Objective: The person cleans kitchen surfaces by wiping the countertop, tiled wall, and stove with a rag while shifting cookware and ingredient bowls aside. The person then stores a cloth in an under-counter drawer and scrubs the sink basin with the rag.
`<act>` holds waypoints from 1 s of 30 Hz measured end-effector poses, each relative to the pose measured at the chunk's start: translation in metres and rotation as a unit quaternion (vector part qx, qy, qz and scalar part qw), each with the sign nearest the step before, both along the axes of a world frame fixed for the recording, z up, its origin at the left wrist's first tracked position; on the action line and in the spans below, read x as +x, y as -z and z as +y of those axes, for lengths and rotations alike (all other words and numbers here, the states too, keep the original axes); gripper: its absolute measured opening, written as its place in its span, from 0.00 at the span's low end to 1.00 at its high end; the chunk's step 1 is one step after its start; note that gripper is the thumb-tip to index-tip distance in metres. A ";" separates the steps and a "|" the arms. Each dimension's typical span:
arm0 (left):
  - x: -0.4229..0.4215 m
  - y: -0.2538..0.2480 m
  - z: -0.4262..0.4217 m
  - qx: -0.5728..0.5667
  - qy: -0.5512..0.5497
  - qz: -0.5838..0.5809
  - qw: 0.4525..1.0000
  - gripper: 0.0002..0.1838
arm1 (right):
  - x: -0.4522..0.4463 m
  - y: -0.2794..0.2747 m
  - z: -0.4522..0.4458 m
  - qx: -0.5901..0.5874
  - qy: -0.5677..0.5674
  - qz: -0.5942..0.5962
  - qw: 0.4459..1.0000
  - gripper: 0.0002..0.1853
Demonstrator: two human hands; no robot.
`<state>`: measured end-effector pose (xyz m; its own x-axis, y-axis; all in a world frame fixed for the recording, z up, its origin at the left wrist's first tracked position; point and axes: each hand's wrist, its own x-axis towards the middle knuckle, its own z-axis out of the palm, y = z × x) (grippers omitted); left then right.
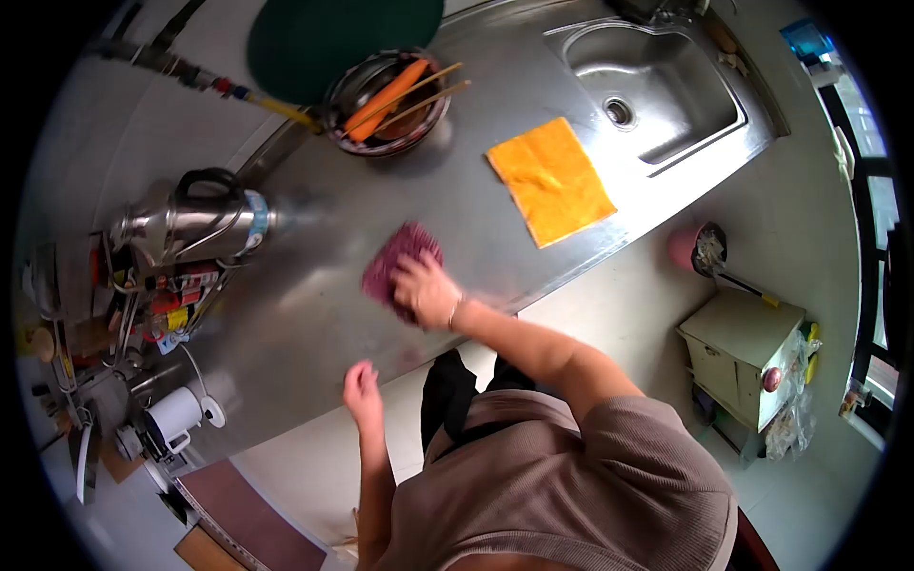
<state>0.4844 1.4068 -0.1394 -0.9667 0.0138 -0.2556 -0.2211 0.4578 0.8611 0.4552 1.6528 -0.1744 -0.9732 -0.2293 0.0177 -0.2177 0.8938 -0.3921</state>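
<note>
My right hand [428,291] lies on a dark red cloth [388,266], pressing it against the stainless steel counter [314,314]. Its fingers are bent over the cloth, and the cloth's edges are blurred. A thin bracelet circles that wrist. My left hand [361,388] hangs just off the counter's front edge, fingers curled in, with nothing visible in them. To the right of the dark red cloth, a yellow cloth [552,181] is spread flat, apart from both hands.
A bowl [436,119] with orange-handled and stick-like utensils stands at the back. A steel thermos [205,224] and a utensil rack [124,305] are on the left, beside a white appliance [176,419]. The sink [657,95] is at the right; a cabinet [738,333] stands below.
</note>
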 end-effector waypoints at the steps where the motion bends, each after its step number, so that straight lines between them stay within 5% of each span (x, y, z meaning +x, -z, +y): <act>1: -0.014 -0.007 0.047 0.003 0.067 -0.012 0.998 0.07 | 0.020 0.008 -0.005 -0.017 -0.039 0.007 0.999 0.19; 3: -0.038 -0.009 0.137 -0.037 0.257 0.124 0.958 0.09 | 0.052 -0.005 -0.001 -0.030 -0.090 -0.050 0.994 0.22; 5: -0.040 -0.027 0.230 -0.043 0.333 0.061 0.940 0.12 | 0.077 0.013 -0.002 -0.117 -0.026 0.076 0.990 0.27; 7: -0.041 -0.006 0.295 -0.104 0.440 0.189 0.872 0.18 | 0.089 0.025 0.004 -0.140 -0.040 0.045 0.988 0.30; 12: -0.045 0.043 0.382 -0.272 0.494 0.131 0.816 0.21 | 0.100 0.015 0.036 -0.141 0.029 0.045 0.989 0.27; 14: -0.052 0.053 0.391 -0.318 0.526 0.094 0.783 0.15 | 0.108 0.016 0.055 -0.150 0.039 0.040 0.987 0.25; 22: -0.105 -0.024 0.318 0.056 0.407 0.219 0.885 0.05 | 0.116 0.019 0.202 -0.028 0.190 0.067 0.979 0.10; 30: -0.105 -0.075 0.139 0.123 0.100 -0.004 0.987 0.04 | 0.016 0.046 0.345 0.076 0.479 0.024 0.874 0.15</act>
